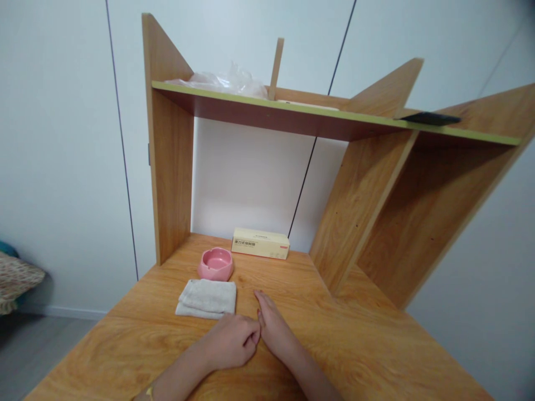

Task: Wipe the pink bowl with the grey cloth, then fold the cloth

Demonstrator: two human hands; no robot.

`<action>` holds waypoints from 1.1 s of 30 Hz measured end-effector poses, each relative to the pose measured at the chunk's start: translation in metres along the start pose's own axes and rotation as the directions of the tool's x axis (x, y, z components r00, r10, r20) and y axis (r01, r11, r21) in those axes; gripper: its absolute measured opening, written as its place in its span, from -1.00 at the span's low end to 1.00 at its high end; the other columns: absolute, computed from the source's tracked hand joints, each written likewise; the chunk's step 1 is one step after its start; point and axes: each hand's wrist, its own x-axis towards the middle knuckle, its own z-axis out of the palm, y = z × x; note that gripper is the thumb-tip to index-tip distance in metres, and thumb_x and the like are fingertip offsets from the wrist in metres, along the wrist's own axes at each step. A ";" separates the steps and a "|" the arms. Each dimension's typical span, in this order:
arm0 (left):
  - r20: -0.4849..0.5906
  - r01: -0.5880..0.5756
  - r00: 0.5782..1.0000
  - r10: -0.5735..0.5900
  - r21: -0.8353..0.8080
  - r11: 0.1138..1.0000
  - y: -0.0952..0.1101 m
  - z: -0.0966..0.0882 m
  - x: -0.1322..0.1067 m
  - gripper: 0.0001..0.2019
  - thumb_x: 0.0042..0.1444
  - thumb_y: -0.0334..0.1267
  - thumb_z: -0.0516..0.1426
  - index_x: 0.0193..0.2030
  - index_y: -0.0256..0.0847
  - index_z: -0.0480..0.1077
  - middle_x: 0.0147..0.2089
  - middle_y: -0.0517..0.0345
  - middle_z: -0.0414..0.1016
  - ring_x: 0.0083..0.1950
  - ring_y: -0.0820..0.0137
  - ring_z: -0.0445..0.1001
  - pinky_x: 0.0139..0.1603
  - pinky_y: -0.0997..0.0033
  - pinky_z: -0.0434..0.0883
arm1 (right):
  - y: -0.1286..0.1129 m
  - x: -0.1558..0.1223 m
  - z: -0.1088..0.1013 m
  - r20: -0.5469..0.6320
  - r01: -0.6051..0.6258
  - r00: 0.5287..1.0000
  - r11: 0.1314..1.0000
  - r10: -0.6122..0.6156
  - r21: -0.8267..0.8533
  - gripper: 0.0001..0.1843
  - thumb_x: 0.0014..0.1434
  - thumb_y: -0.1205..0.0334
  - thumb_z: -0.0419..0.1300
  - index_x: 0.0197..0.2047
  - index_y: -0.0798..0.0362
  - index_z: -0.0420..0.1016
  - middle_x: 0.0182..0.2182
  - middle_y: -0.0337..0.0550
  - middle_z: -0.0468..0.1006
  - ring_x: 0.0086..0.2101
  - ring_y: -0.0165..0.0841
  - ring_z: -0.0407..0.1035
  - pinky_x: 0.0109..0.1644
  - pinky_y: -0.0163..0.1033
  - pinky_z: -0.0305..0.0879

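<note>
Curled into a fist, my left hand (234,341) rests on the wooden desk just in front of a folded grey cloth (207,298); nothing shows in its fingers. My right hand (273,326) lies on its edge beside it, fingers stretched forward and holding nothing. The knuckles of the left seem to touch the right hand near its thumb. Behind the cloth stands a pink ashtray-like bowl (215,265) with a faceted rim. Further back is a long cream cling-film box (260,244) with dark printed characters.
A wooden shelf unit (173,172) rises from the back of the desk (355,345), its upright panel (363,206) to the right. On the upper shelf lie a clear plastic bag (228,83) and a flat dark object (432,118). Patterned fabric (19,278) shows at far left.
</note>
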 end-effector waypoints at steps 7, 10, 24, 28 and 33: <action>-0.004 0.008 1.000 -0.008 0.003 1.000 -0.001 0.002 0.001 -0.83 -0.09 -0.47 -0.06 -0.49 -0.18 0.31 -0.50 0.25 0.44 -0.48 0.48 0.37 -0.52 0.59 0.12 | 0.002 0.001 0.001 0.000 0.017 1.000 1.000 -0.017 -0.010 -0.43 0.02 0.52 -0.14 0.14 0.22 0.17 0.13 0.07 0.22 0.14 -0.30 0.05 0.21 -0.08 -0.01; 0.007 0.009 1.000 -0.009 -0.005 1.000 0.000 0.001 0.000 -0.82 -0.08 -0.47 -0.06 -0.49 -0.18 0.30 -0.49 0.24 0.44 -0.48 0.48 0.37 -0.51 0.59 0.13 | 0.001 0.001 0.000 0.006 0.018 1.000 1.000 -0.018 -0.019 -0.42 0.01 0.53 -0.14 0.14 0.22 0.17 0.13 0.06 0.22 0.14 -0.30 0.05 0.21 -0.07 -0.01; 0.008 0.003 1.000 -0.003 -0.043 0.999 0.001 -0.001 0.000 -0.83 -0.09 -0.49 -0.06 -0.49 -0.18 0.30 -0.49 0.25 0.44 -0.47 0.49 0.38 -0.50 0.60 0.15 | 0.001 0.000 0.000 0.018 0.033 0.999 0.999 -0.033 -0.026 -0.44 0.01 0.51 -0.14 0.13 0.30 0.18 0.12 0.15 0.22 0.14 -0.27 0.05 0.21 -0.06 0.00; 0.004 0.002 1.000 -0.002 -0.035 0.999 0.001 -0.001 0.000 -0.83 -0.07 -0.48 -0.06 -0.50 -0.18 0.29 -0.50 0.25 0.44 -0.48 0.49 0.37 -0.51 0.59 0.15 | 0.003 0.000 0.001 0.006 0.045 0.999 0.999 -0.045 -0.031 -0.42 0.00 0.53 -0.14 0.13 0.27 0.18 0.12 0.12 0.23 0.15 -0.28 0.04 0.21 -0.05 0.00; 0.011 0.005 1.000 -0.005 -0.034 0.999 0.001 -0.001 0.000 -0.83 -0.07 -0.48 -0.06 -0.49 -0.18 0.30 -0.48 0.26 0.45 -0.47 0.49 0.37 -0.50 0.59 0.16 | 0.003 -0.001 0.002 0.011 0.036 0.999 0.999 -0.035 -0.023 -0.41 -0.02 0.53 -0.13 0.14 0.26 0.17 0.13 0.12 0.21 0.15 -0.28 0.03 0.21 -0.06 0.00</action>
